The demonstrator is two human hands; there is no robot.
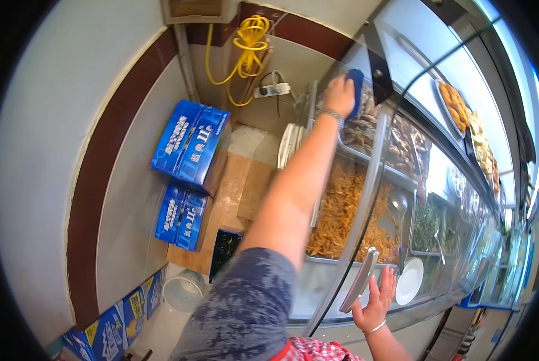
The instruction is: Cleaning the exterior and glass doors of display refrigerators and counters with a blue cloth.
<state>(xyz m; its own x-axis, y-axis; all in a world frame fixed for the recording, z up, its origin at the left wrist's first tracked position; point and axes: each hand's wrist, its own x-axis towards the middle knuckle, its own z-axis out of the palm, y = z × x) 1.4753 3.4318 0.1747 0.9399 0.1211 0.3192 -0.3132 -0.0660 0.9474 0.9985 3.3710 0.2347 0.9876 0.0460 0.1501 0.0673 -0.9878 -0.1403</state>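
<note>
My left hand (340, 97) reaches far out and grips a dark blue cloth (355, 92) near the far end of a glass display case. The cloth looks bunched against the glass beside a black metal bracket (380, 74). Nearer to me, my right hand (375, 300) is spread with its fingers apart. It is right beside a silver handle (361, 282) on the glass; whether the thumb touches the handle, I cannot tell. Under the glass lie a metal tray of orange-brown shredded food (337, 212) and a tray of greyish-brown food pieces (364, 131).
Two blue cartons (190, 140) are stacked by the wall. Yellow cable (251, 45) hangs above a white power strip (271, 90). A whitish bucket (183, 291) stands on the floor. A white plate (409, 280) shows near the right hand. Plates of food (454, 106) fill the upper shelf.
</note>
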